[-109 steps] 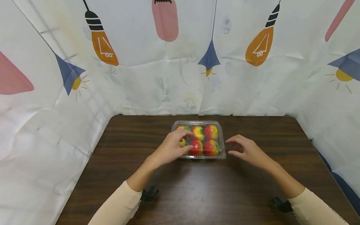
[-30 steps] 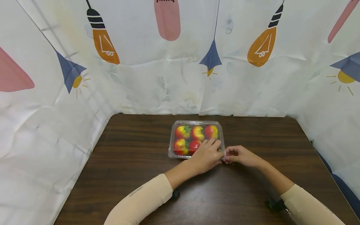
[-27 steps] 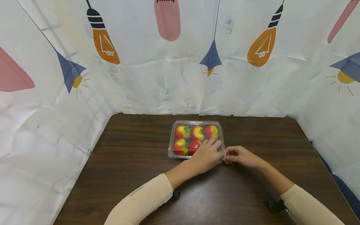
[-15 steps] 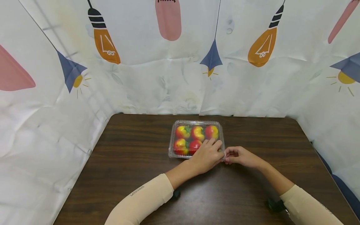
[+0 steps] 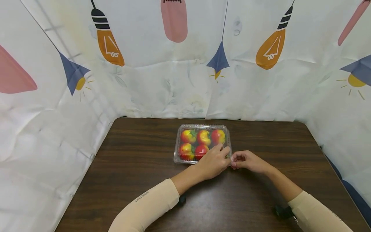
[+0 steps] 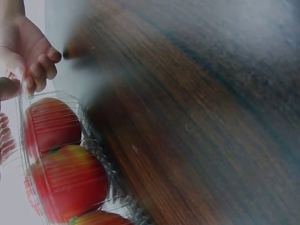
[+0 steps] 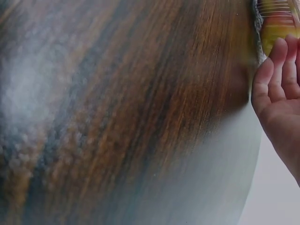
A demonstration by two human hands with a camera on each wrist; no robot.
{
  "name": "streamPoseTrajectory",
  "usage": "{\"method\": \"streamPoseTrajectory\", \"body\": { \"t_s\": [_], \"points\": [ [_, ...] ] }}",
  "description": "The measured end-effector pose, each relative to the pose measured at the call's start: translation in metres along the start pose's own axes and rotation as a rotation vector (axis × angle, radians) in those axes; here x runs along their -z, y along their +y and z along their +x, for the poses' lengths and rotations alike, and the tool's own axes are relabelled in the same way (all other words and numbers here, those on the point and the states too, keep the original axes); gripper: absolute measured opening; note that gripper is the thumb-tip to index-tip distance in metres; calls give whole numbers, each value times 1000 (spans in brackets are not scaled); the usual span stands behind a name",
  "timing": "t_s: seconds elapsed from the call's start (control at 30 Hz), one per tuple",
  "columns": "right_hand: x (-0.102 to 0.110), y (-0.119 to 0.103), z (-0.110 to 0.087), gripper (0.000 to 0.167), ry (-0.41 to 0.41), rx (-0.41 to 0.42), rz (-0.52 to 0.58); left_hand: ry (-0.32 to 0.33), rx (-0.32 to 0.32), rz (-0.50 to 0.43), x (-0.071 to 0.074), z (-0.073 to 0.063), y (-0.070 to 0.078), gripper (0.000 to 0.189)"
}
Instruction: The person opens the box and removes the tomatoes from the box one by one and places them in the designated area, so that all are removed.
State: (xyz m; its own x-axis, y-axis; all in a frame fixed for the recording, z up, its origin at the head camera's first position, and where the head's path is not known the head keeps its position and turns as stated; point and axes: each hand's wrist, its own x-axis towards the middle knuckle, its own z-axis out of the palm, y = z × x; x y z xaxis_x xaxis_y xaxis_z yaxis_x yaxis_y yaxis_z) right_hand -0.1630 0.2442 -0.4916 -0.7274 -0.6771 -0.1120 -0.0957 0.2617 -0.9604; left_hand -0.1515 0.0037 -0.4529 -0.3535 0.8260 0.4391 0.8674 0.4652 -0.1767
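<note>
A clear plastic clamshell box sits on the table with its lid down. Inside are several red and yellow fruits with green leaves; they look like peaches. My left hand reaches across the box front and grips its near right corner, fingers on the lid. At that same corner my right hand pinches the rim between thumb and fingers. The left wrist view shows the right hand at the box edge, beside the left thumb. The left hand covers one fruit in the head view.
The dark wood-grain table extends around the box. A white curtain printed with lamps and bulbs hangs behind and along both sides. Something dark blue shows past the table's right edge.
Since the earliest frame, my left hand has moved from the box's left side to its near right corner, and my right hand has closed on that corner. Lately the left fingers shift slightly.
</note>
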Motion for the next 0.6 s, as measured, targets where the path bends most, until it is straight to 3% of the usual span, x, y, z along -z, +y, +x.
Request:
{"method": "streamPoseTrajectory", "body": {
  "t_s": [0.27, 0.6],
  "points": [
    [1, 1, 3, 19, -6, -36, 42, 1, -14, 12, -2, 2, -1, 15],
    [-2, 3, 5, 16, 13, -22, 85, -14, -32, 4, -4, 4, 0, 9]
  ]
}}
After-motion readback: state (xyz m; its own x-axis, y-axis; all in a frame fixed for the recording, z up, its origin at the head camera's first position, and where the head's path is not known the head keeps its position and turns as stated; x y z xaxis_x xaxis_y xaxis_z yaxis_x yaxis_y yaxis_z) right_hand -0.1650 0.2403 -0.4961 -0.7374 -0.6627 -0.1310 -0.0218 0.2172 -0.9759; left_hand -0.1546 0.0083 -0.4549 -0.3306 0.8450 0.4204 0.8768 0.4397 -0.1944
